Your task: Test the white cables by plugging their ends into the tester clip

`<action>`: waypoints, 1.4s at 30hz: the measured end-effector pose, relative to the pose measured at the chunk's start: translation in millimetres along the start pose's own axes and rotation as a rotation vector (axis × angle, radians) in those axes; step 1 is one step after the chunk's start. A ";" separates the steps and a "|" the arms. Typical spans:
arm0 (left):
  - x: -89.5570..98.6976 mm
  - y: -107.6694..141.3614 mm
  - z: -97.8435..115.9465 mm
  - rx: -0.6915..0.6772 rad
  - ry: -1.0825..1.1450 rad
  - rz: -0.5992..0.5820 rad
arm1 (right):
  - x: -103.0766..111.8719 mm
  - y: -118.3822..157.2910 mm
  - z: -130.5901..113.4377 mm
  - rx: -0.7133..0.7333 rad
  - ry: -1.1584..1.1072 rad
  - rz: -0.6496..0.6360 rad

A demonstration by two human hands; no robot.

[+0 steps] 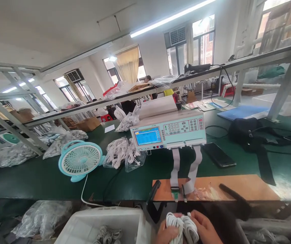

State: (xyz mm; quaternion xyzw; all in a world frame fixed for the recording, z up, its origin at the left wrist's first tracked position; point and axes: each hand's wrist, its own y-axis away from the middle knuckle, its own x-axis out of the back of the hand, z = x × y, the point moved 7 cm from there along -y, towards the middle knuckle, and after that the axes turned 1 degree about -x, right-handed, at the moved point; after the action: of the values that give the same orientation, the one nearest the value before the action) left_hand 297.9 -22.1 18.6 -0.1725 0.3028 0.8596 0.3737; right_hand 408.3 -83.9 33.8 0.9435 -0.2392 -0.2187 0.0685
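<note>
White cable coils (182,227) gripped at bottom centre

The left hand (167,232) and right hand (204,226) are curled closed around the soft loops. A smooth plastic bin (132,226) sits lower left of centre. Above, the dark green table (135,186) carries a scuffed orange-brown board (247,184), flat ribbon cables (175,166), a boxy tester (168,131) and a round turquoise fan (81,160). Across the upper half, windows (205,47) and a tube light (170,18).

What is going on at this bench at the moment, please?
A person's left hand and right hand hold a white cable bundle just in front of the bench. A bin with more cables stands to their left. On the bench, a tester has its screen lit, and two ribbons run from it down to an orange board.
</note>
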 end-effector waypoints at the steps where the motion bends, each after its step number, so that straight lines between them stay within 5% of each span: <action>1: -5.1 3.3 -2.4 0.003 0.016 -0.026 | 7.7 6.6 -0.6 -0.011 0.026 -0.010; 4: -17.1 12.1 -2.7 0.006 0.036 -0.013 | 61.6 31.2 -12.5 -0.083 0.142 0.011; 7: -16.4 17.1 -1.0 0.019 0.046 0.164 | 140.6 58.6 -41.5 -0.106 0.484 0.096; 10: -21.1 18.1 -3.8 0.010 0.042 0.267 | 186.1 82.2 -79.2 0.037 0.871 0.352; 12: -30.8 16.0 -7.1 -0.023 -0.007 0.265 | 166.3 86.5 -83.5 0.088 0.955 0.338; 15: -47.6 12.4 -11.6 -0.100 -0.172 0.225 | 88.9 72.8 -60.1 0.096 0.800 0.027; 19: -60.9 17.2 -5.4 -0.313 -0.451 0.223 | 32.2 48.7 -40.6 0.151 0.662 0.009; 22: -64.9 27.7 6.2 -0.476 -0.579 0.259 | 25.4 42.2 -36.6 0.150 0.582 -0.059; 33: -74.0 36.0 10.1 -0.518 -0.717 0.220 | 23.5 45.5 -54.7 0.222 0.709 -0.218; 38: -71.1 39.8 6.9 -0.649 -0.789 0.228 | 23.6 41.9 -50.3 0.269 0.756 -0.118; 42: -40.8 34.9 13.6 -0.478 -0.737 0.349 | 29.0 36.7 -48.3 0.256 0.693 -0.039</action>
State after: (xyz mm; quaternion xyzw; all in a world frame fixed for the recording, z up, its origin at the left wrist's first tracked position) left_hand 297.9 -54.0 64.0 0.1166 -0.0318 0.9590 0.2562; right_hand 437.2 -128.8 74.6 0.9669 -0.2091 0.1444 0.0225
